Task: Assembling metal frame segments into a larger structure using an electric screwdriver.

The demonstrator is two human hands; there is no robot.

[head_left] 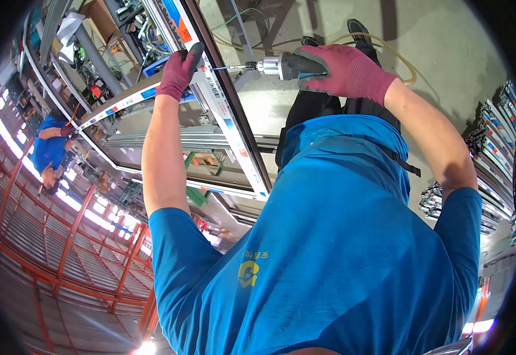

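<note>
My right hand, in a maroon glove with dark fingers, wraps round the dark handle of a drill with a silver body. Its long thin bit points left, and the tip meets the face of a white-and-dark metal frame, or looks very close to it. At the joint with a crossbar, just left of the bit, my left hand in a matching glove closes on the edge of that frame. The undersides of its fingers are hidden. Printed protective film covers the bars.
A yellow hose curves over the floor by my feet. Bundled metal profiles lie at the right. Beyond the frame, at the upper left, are cluttered parts and a cardboard box. Another person in blue works at the far left.
</note>
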